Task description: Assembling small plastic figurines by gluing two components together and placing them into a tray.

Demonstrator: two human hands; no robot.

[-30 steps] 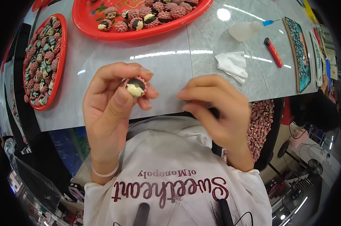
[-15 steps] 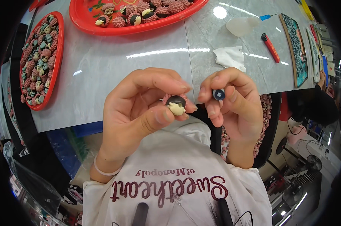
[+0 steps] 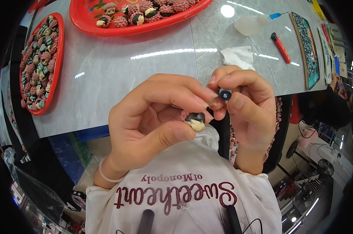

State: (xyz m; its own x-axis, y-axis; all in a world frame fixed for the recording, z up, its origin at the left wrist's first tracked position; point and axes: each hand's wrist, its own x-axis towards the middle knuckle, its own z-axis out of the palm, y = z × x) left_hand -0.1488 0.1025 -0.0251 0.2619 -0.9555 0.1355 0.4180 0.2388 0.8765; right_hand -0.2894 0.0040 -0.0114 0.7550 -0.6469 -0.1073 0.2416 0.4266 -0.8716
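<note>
Between the thumb and fingers of my left hand (image 3: 135, 117) is a small doll head (image 3: 196, 123). It has pink knobbly hair, a black patch and a cream part facing me; my fingers cover some of the hair. My right hand (image 3: 252, 103) pinches a tiny dark blue round piece (image 3: 224, 94) with a pale spot at its centre. This piece sits just above and to the right of the head, apart from it. The fingertips of both hands come close together, and I cannot tell whether they touch.
A red tray (image 3: 106, 32) at the far side carries several similar heads. Another red tray (image 3: 59, 64), at the left, is heaped with small figure parts. Far right lie a white tissue (image 3: 238, 57), a squeeze bottle with a blue needle tip (image 3: 248, 25), a red cutter (image 3: 280, 48) and a framed panel (image 3: 306, 50).
My left hand has shifted right and slightly nearer with the doll head, which has turned a little. My right hand has risen slightly, still pinching the dark blue piece.
</note>
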